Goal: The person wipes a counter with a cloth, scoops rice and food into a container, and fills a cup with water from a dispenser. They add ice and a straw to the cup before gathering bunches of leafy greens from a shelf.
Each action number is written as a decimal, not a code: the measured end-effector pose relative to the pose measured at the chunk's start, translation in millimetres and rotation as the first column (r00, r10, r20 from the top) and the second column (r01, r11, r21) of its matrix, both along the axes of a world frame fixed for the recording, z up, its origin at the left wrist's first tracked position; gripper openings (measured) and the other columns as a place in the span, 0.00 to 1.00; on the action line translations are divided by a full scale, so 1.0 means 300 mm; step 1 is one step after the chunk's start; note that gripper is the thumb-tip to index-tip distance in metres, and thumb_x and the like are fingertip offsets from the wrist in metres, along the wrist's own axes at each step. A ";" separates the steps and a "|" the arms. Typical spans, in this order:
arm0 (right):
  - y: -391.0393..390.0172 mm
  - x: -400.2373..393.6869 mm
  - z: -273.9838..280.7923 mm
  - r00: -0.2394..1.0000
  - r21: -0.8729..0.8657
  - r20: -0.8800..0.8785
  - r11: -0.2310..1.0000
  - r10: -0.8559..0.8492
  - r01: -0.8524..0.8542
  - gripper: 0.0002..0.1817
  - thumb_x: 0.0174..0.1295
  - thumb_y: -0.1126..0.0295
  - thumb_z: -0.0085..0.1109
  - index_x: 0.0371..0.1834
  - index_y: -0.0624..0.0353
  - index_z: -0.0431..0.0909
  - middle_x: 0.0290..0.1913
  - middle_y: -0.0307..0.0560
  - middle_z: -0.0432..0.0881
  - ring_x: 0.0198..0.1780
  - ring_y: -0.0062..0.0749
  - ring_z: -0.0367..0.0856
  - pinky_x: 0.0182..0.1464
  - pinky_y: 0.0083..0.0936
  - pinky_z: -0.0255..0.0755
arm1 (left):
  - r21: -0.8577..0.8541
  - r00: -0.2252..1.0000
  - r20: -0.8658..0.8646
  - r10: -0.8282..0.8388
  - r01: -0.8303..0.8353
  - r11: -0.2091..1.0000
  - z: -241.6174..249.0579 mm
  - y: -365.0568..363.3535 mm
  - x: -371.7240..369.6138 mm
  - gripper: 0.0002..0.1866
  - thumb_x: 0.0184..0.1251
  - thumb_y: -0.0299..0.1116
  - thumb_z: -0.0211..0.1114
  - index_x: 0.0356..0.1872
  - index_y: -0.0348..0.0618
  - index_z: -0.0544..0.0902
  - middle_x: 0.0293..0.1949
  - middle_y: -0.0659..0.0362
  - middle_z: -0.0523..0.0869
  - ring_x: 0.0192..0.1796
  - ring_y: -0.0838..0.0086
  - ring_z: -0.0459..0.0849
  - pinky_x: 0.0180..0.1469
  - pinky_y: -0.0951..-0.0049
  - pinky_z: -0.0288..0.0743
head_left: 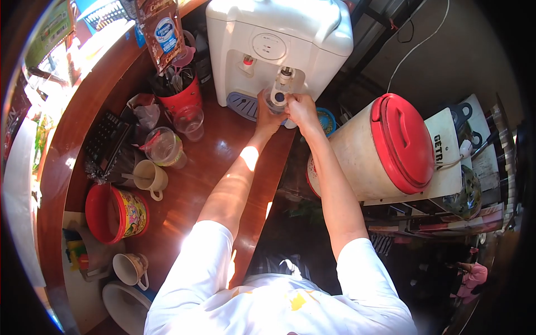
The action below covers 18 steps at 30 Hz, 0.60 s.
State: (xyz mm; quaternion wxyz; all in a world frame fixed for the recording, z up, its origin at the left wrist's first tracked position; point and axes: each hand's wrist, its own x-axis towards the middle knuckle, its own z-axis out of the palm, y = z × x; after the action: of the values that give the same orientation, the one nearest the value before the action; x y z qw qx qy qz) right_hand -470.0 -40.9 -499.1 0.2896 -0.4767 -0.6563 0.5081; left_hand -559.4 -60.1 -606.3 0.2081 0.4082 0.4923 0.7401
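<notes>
Hands, two: left hand (269, 118) grasping one cup (269, 103), right hand (301, 110) curled at one tap (281, 87), hold unclear.

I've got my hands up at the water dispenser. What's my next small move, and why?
I'd probably steady the clear plastic cup with your left hand and gently work the blue-marked tap: the cup is right at it, and your right hand's fingertips are there too. I can't see whether water's flowing.
</notes>
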 end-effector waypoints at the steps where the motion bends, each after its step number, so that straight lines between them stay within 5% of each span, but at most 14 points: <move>1: 0.000 0.002 -0.003 1.000 0.027 0.015 1.000 -0.003 0.003 0.17 0.67 0.65 0.51 0.23 0.64 0.76 0.18 0.37 0.72 0.19 0.20 0.67 0.22 0.22 0.62 | 0.003 1.000 0.006 -0.005 0.005 1.000 0.005 -0.006 0.003 0.50 0.33 0.30 0.81 0.62 0.39 0.60 0.55 0.50 0.71 0.57 0.63 0.72 0.60 0.64 0.67; 4: -0.002 0.005 -0.003 0.997 0.091 0.082 0.996 -0.015 0.007 0.17 0.66 0.63 0.52 0.29 0.69 0.79 0.21 0.43 0.78 0.22 0.25 0.74 0.25 0.25 0.68 | -0.007 0.999 -0.035 0.023 -0.024 1.000 0.001 -0.004 0.006 0.47 0.34 0.26 0.79 0.61 0.38 0.62 0.54 0.51 0.70 0.57 0.63 0.71 0.60 0.65 0.66; 10: 0.006 -0.004 -0.023 0.992 0.184 0.111 0.982 -0.061 0.039 0.17 0.63 0.65 0.52 0.26 0.70 0.80 0.19 0.46 0.78 0.21 0.27 0.75 0.24 0.28 0.68 | 0.034 0.998 0.056 0.005 -0.007 0.999 -0.005 0.027 0.020 0.44 0.35 0.23 0.76 0.59 0.38 0.63 0.52 0.54 0.69 0.56 0.66 0.71 0.60 0.69 0.65; 12: -0.004 -0.004 -0.007 0.990 0.134 0.122 0.989 -0.072 0.055 0.17 0.60 0.63 0.52 0.29 0.68 0.82 0.29 0.68 0.80 0.37 0.56 0.84 0.42 0.41 0.73 | 0.041 0.997 0.078 -0.018 0.015 0.999 -0.004 0.027 0.022 0.43 0.35 0.23 0.75 0.59 0.38 0.63 0.52 0.54 0.69 0.56 0.67 0.71 0.60 0.69 0.65; 15: -0.005 -0.002 0.004 0.989 0.169 0.141 0.985 -0.046 0.021 0.17 0.64 0.65 0.52 0.26 0.70 0.80 0.19 0.48 0.78 0.20 0.28 0.75 0.23 0.29 0.68 | 0.027 0.998 0.061 -0.026 0.025 0.999 -0.006 0.027 0.013 0.42 0.37 0.25 0.75 0.59 0.39 0.63 0.52 0.54 0.69 0.55 0.69 0.71 0.59 0.70 0.65; 18: -0.007 -0.001 0.002 0.990 0.167 0.131 0.986 -0.049 0.026 0.18 0.64 0.65 0.52 0.26 0.70 0.80 0.19 0.48 0.79 0.20 0.28 0.75 0.23 0.30 0.67 | 0.029 1.000 0.007 0.013 -0.014 0.999 -0.003 0.033 0.014 0.41 0.38 0.25 0.75 0.58 0.39 0.63 0.52 0.54 0.69 0.55 0.69 0.70 0.59 0.70 0.65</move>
State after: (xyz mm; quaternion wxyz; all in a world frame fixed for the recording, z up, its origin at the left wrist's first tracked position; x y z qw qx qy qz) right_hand -470.3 -42.9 -498.6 0.2926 -0.4966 -0.7050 0.4132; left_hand -555.4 -50.1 -607.3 0.1987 0.4055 0.4834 0.7499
